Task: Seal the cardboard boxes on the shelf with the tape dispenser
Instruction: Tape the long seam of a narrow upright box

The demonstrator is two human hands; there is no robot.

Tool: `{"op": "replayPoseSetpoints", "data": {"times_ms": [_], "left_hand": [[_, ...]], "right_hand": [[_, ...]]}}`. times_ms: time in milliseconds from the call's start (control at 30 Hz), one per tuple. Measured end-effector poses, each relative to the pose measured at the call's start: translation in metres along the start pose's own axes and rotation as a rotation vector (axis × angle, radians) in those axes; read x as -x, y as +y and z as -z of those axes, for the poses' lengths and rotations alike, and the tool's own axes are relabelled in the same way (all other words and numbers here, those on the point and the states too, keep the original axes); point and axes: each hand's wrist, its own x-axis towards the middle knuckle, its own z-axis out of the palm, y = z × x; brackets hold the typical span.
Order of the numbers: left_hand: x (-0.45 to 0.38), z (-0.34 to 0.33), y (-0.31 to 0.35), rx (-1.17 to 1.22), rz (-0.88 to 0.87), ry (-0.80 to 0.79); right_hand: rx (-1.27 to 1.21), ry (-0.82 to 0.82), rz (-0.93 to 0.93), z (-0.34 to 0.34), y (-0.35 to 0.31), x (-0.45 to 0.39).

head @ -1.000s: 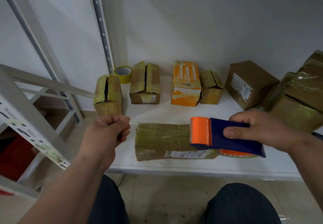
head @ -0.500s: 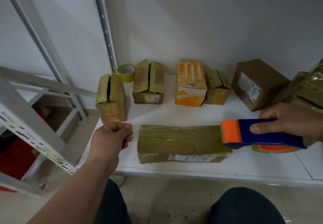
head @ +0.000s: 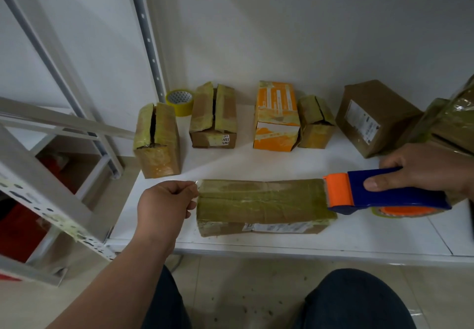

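White shelf (head: 256,167) | right hand (head: 425,168) gripping tape dispenser (head: 384,191) moved right | left hand (head: 164,203) pinching tape end (head: 197,182)

There is a single view, worn on the person's head, looking forward and steeply down over the front edge of the white metal shelf board (head: 359,241). It sits close above that board: the near edge crosses the lower third of the picture, with the person's dark-trousered knees below it and the white wall behind it filling the top. Wide-angle bending curves the grey perforated upright post (head: 146,33) left of the board.
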Motion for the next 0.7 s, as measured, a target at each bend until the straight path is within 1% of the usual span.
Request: {"op": "replayPoseSetpoints", "data": {"times_ms": [133, 400, 700], "left_hand": [[0.001, -0.001, 0.002, -0.049, -0.001, 0.004], [0.006, -0.003, 0.002, -0.309, -0.103, 0.007], [0.006, -0.003, -0.005, -0.407, -0.143, 0.036]], "right_hand": [[0.016, 0.010, -0.001, -0.001, 0.002, -0.002], [0.074, 0.005, -0.015, -0.005, 0.002, -0.011], [0.105, 0.004, -0.018, -0.013, 0.003, -0.019]]}}
